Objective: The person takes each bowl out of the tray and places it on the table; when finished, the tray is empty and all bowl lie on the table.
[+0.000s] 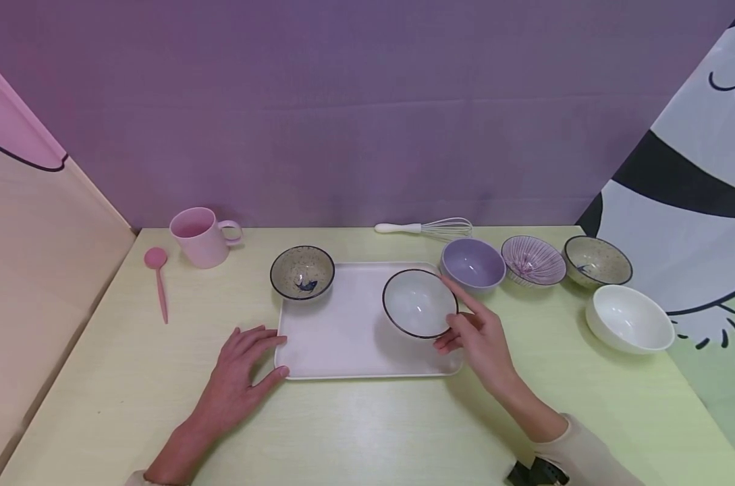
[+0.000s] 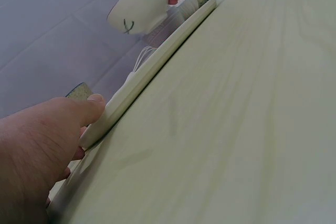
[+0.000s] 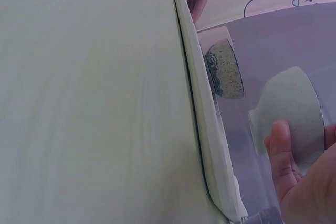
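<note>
In the head view a white tray (image 1: pixel 337 344) lies on the table. My left hand (image 1: pixel 238 371) rests at its left edge near the front corner, fingers extended and thumb spread apart. Over the tray's right part, my right hand (image 1: pixel 479 337) grips a white bowl (image 1: pixel 418 304) with a dark rim by its right side. From the left wrist view the held bowl (image 2: pixel 139 6) appears raised above the tray and tilted. The right wrist view shows my thumb against the outside of this bowl (image 3: pixel 294 108). A speckled bowl (image 1: pixel 302 270) with a blue mark sits at the tray's back left corner.
Along the right stand a purple bowl (image 1: pixel 473 263), a striped bowl (image 1: pixel 532 260), another speckled bowl (image 1: pixel 598 260) and a plain white bowl (image 1: pixel 628 320). A whisk (image 1: pixel 424 227) lies at the back edge. At left are a pink mug (image 1: pixel 202 239) and a pink spoon (image 1: pixel 159 283).
</note>
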Demonstrator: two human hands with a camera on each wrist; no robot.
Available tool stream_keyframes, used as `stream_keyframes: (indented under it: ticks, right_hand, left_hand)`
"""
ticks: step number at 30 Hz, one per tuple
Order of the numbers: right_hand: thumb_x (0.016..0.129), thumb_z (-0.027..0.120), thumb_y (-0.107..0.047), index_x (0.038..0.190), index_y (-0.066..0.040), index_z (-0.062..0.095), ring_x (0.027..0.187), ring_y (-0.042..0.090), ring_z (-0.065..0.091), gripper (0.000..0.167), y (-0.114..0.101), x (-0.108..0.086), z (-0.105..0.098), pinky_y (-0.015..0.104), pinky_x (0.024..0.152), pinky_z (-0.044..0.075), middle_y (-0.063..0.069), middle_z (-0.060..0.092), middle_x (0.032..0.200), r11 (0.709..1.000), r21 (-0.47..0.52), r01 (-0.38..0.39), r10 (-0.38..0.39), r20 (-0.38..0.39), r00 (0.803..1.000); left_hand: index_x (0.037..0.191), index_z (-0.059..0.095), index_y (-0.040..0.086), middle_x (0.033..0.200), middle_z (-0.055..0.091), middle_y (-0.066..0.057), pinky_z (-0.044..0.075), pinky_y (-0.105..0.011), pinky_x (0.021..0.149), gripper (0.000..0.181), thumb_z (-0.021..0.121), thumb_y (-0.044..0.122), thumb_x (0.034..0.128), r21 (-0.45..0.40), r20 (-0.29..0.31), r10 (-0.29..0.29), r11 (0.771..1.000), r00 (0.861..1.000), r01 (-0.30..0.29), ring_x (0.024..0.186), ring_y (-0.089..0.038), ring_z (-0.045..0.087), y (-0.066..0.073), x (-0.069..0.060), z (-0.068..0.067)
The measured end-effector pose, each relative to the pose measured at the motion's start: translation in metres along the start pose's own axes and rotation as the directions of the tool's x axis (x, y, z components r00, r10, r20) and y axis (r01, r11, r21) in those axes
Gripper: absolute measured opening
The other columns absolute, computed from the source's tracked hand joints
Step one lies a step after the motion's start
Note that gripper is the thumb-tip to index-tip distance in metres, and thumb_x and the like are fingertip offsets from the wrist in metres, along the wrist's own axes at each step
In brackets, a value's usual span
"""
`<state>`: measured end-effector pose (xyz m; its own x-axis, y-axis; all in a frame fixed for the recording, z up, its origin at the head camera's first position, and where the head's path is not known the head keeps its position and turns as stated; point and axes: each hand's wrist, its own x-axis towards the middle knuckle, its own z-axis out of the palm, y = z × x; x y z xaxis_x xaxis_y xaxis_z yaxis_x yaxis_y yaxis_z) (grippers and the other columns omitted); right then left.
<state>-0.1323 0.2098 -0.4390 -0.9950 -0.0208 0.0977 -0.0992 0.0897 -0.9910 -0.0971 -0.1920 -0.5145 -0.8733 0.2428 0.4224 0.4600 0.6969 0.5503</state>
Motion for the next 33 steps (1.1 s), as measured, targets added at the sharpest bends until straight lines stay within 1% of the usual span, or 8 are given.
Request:
stream_keyframes:
  ticks: [4, 9, 18, 21, 28, 33]
  right_hand:
    - [0.106, 0.047, 0.007, 0.165, -0.009, 0.053, 0.061, 0.021, 0.075, 0.062, -0.001, -0.007, -0.009, 0.033, 0.059, 0.068, 0.015, 0.074, 0.073, 1.0, 0.005, 0.0, 0.0, -0.015, 1.0]
    - [0.107, 0.046, 0.007, 0.165, -0.006, 0.053, 0.06, 0.023, 0.075, 0.06, 0.002, -0.015, -0.022, 0.032, 0.058, 0.068, 0.014, 0.074, 0.071, 1.0, 0.022, 0.019, -0.019, -0.029, 0.999]
    - [0.108, 0.045, 0.009, 0.163, -0.017, 0.058, 0.061, 0.025, 0.076, 0.062, 0.009, -0.029, -0.046, 0.032, 0.058, 0.068, 0.014, 0.077, 0.076, 0.999, 0.025, 0.025, -0.023, -0.061, 0.998]
    - [0.108, 0.045, 0.009, 0.162, -0.018, 0.059, 0.061, 0.024, 0.076, 0.062, 0.011, -0.035, -0.055, 0.032, 0.058, 0.068, 0.012, 0.078, 0.076, 1.0, 0.026, 0.018, -0.016, -0.077, 0.997]
    - [0.109, 0.044, 0.01, 0.163, -0.015, 0.058, 0.061, 0.021, 0.077, 0.061, 0.017, -0.046, -0.071, 0.032, 0.059, 0.068, 0.012, 0.077, 0.074, 0.998, 0.043, 0.033, -0.028, -0.113, 0.993]
    - [0.11, 0.043, 0.009, 0.164, -0.017, 0.057, 0.061, 0.019, 0.077, 0.061, 0.022, -0.051, -0.085, 0.031, 0.059, 0.068, 0.012, 0.077, 0.073, 0.997, 0.062, 0.041, -0.031, -0.142, 0.989]
  left_hand:
    - [0.138, 0.076, 0.012, 0.144, 0.071, -0.014, 0.026, -0.071, 0.13, 0.046, 0.088, 0.025, 0.0952, 0.0, -0.002, 0.002, 1.0, 1.0, -0.002, 0.143, -0.041, 0.058, 0.0, 0.0, 0.0]
    - [0.138, 0.075, 0.012, 0.144, 0.07, -0.014, 0.026, -0.071, 0.13, 0.046, 0.088, 0.024, 0.0953, 0.004, -0.001, 0.002, 1.0, 1.0, -0.002, 0.143, -0.041, 0.058, 0.0, -0.001, 0.0]
    - [0.138, 0.076, 0.011, 0.144, 0.07, -0.014, 0.026, -0.071, 0.13, 0.045, 0.088, 0.024, 0.0959, 0.0, 0.002, -0.003, 1.0, 1.0, 0.003, 0.143, -0.041, 0.057, 0.001, 0.0, -0.001]
    - [0.138, 0.076, 0.011, 0.144, 0.07, -0.014, 0.026, -0.071, 0.131, 0.045, 0.087, 0.025, 0.0961, -0.001, 0.005, -0.005, 1.0, 1.0, 0.005, 0.143, -0.041, 0.058, 0.001, 0.0, -0.001]
    - [0.137, 0.076, 0.012, 0.144, 0.071, -0.014, 0.026, -0.071, 0.13, 0.046, 0.088, 0.025, 0.0956, 0.004, 0.004, -0.009, 1.0, 1.0, 0.009, 0.143, -0.041, 0.058, 0.001, 0.0, -0.001]
    - [0.138, 0.075, 0.011, 0.144, 0.07, -0.015, 0.026, -0.071, 0.13, 0.046, 0.087, 0.025, 0.0955, -0.001, 0.001, 0.0, 1.0, 1.0, 0.0, 0.143, -0.042, 0.058, 0.002, 0.0, -0.001]
